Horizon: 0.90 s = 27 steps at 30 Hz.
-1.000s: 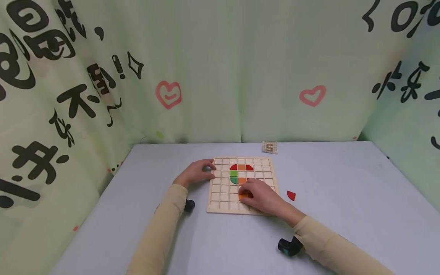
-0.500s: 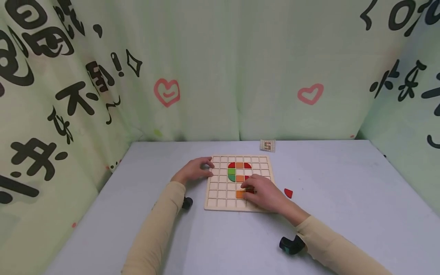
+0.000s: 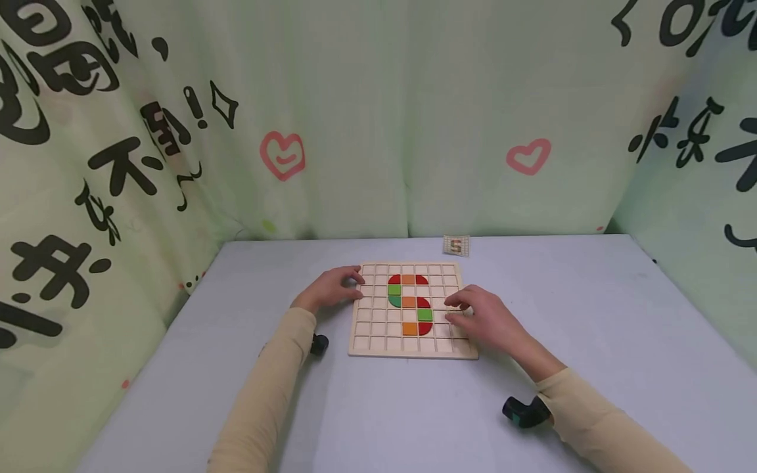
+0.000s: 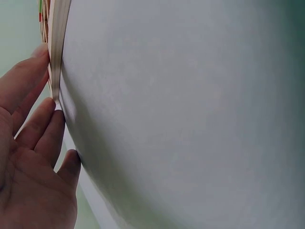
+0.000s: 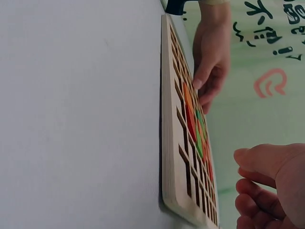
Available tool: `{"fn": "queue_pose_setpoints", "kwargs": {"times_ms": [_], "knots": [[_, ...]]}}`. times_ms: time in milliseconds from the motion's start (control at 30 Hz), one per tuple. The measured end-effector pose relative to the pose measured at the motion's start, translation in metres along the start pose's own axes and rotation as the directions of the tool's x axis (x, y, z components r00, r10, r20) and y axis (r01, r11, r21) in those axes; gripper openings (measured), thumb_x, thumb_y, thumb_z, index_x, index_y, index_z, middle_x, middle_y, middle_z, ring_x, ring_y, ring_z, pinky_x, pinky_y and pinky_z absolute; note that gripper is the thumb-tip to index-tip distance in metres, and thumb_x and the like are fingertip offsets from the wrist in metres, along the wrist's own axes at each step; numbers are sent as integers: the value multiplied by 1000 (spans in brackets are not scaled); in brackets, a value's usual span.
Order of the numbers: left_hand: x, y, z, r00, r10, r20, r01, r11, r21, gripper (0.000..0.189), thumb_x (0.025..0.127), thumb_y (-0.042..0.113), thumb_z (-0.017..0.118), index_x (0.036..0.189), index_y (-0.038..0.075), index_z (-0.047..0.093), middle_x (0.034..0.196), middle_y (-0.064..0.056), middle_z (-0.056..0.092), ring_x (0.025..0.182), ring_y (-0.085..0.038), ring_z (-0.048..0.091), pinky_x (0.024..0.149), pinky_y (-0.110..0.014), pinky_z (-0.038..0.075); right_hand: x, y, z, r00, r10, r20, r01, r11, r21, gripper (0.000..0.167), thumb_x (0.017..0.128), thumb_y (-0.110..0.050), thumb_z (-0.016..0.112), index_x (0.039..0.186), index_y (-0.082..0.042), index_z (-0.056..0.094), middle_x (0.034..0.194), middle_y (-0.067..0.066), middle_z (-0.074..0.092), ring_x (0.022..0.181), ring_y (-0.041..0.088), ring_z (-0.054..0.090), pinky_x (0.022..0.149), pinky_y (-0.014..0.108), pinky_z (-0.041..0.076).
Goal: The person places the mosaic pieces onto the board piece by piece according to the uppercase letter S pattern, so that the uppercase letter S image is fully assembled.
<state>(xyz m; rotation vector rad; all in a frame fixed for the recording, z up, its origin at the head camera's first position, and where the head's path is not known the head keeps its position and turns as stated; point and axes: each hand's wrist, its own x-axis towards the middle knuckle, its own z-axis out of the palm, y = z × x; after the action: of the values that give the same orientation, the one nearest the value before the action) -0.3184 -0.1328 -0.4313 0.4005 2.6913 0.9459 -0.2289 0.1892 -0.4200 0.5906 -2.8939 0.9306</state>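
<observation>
A wooden grid board (image 3: pixel 369 328) lies on the table with several coloured pieces set in an S-like curve. Among them are a red quarter-round (image 3: pixel 424 328), an orange square (image 3: pixel 410 328) and a green square (image 3: pixel 424 315). My left hand (image 3: pixel 328 288) touches the board's left edge with thumb and fingers, also seen at the board's side in the left wrist view. Over the right edge hovers my right hand (image 3: pixel 487 317), thumb and fingers apart, with nothing visible between them. In the right wrist view, that right hand (image 5: pixel 269 186) has loosely bent fingers. The loose red piece is out of sight.
A small pattern card (image 3: pixel 456 246) lies at the table's back edge. White cloth covers the table (image 3: pixel 378 414). A printed curtain (image 3: pixel 355 118) hangs behind and at both sides. Each wrist carries a black camera, such as the right one (image 3: pixel 525 412).
My right hand has let go of the red quarter-round in the lower row and moved right, to the board's edge. The loose red piece is now hidden. My left hand stays at the left edge.
</observation>
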Motion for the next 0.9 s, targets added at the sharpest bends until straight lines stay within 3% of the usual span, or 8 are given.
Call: {"fn": "queue_pose_setpoints", "kwargs": {"times_ms": [133,267,433,600,900], "knots": [[0,-1,-7,1000,-14,-6,15,1000,10,23,89,18,72,110,13,67,153,-3,40,145,-26,28,118,-41,24,-2,15,-11,999,36,-23,-37,999,-31,27,87,-15,72,111,-1,68,108,13,63,94,28,60,78,43,53],[1,0,-13,999,-18,-28,19,1000,11,23,88,17,72,110,12,67,153,-4,41,144,-27,29,118,-41,23,-5,30,-23,996,91,3,-90,995,-51,36,86,-17,72,115,2,64,112,18,61,98,32,59,82,47,52],[0,-3,0,999,30,-21,-30,1000,5,23,88,17,73,109,11,67,151,-6,43,143,-29,31,117,-42,25,-21,46,-27,989,136,57,-131,988,-78,40,82,-18,76,113,4,64,106,16,61,93,31,57,80,46,52],[-5,-6,13,1000,17,-15,-17,1000,-13,22,86,17,75,107,13,68,150,-5,46,143,-28,33,117,-41,26,-34,54,-20,989,98,108,-90,993,-82,39,79,-17,80,109,2,65,99,10,61,87,23,56,75,40,52],[-4,1,4,999,20,-43,-20,1000,-3,22,86,16,74,107,12,68,150,-3,45,143,-26,32,117,-40,26,-26,49,-21,993,60,99,-55,997,-55,25,80,-8,76,102,1,67,90,4,60,81,19,54,70,36,51]]}}
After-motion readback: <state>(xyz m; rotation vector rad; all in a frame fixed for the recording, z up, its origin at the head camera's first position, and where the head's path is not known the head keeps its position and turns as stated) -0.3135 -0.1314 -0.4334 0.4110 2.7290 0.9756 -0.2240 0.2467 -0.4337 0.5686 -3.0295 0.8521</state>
